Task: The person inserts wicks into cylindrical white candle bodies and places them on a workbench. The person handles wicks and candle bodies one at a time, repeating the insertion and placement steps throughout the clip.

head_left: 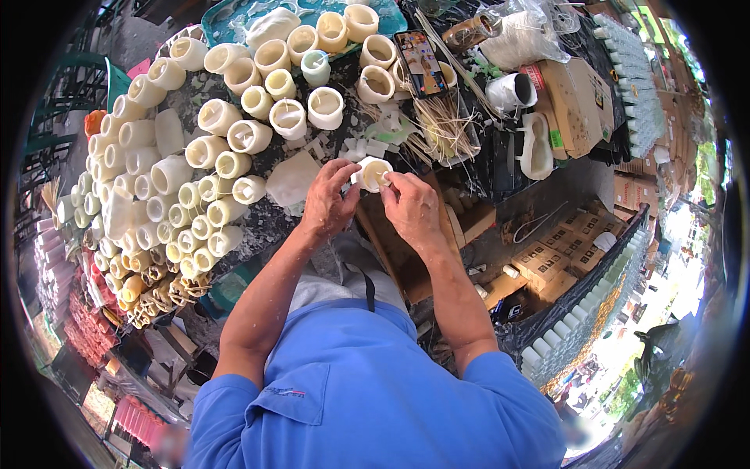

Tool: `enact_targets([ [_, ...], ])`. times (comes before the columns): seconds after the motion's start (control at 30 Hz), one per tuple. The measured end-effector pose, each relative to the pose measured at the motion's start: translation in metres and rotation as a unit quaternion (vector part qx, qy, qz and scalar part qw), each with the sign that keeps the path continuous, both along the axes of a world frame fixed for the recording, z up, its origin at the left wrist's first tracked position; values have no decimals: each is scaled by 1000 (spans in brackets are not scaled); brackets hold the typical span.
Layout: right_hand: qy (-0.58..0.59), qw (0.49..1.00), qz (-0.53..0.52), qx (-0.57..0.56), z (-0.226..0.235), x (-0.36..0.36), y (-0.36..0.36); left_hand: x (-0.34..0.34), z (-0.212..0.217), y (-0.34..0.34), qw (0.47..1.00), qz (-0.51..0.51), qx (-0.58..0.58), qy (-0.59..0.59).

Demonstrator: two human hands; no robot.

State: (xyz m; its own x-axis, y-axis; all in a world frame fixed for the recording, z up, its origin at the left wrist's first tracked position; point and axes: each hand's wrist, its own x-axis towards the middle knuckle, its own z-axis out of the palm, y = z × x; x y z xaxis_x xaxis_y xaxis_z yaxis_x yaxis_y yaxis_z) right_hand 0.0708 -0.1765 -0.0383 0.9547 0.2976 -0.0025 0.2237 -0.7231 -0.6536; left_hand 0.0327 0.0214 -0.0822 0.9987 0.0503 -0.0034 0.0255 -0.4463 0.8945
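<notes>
Near the table's front edge, a cream-white wax candle cup [373, 173] sits between my two hands, its round hollow top facing up. My left hand [332, 197] grips it from the left, thumb and fingers closed on its side. On the other side my right hand [412, 203] is closed in a pinch at the rim. The fingers partly cover the cup, and any small piece in the right fingertips is hidden. Just left of my left hand lies a flat, pale wax slab [292, 178]. Small white wax blocks [366, 148] are scattered beyond the cup.
Many similar wax cups [250, 136] crowd the table's left side, some with wicks. A teal tray [226, 22] stands at the back. A lit phone [420, 64] rests near dry stalks [445, 121]. Cardboard boxes [574, 105] stand at right; an open carton [397, 254] is below my right hand.
</notes>
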Motion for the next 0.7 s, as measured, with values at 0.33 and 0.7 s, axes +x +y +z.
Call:
enact_targets([
  [0.33,-50,998,36,-30,-10,8,3,-2,-4,-8,997,-60,46,18],
  [0.7,71,996,37,40,6,46,-4,-2,-11,-9,999,-33,36,-11],
])
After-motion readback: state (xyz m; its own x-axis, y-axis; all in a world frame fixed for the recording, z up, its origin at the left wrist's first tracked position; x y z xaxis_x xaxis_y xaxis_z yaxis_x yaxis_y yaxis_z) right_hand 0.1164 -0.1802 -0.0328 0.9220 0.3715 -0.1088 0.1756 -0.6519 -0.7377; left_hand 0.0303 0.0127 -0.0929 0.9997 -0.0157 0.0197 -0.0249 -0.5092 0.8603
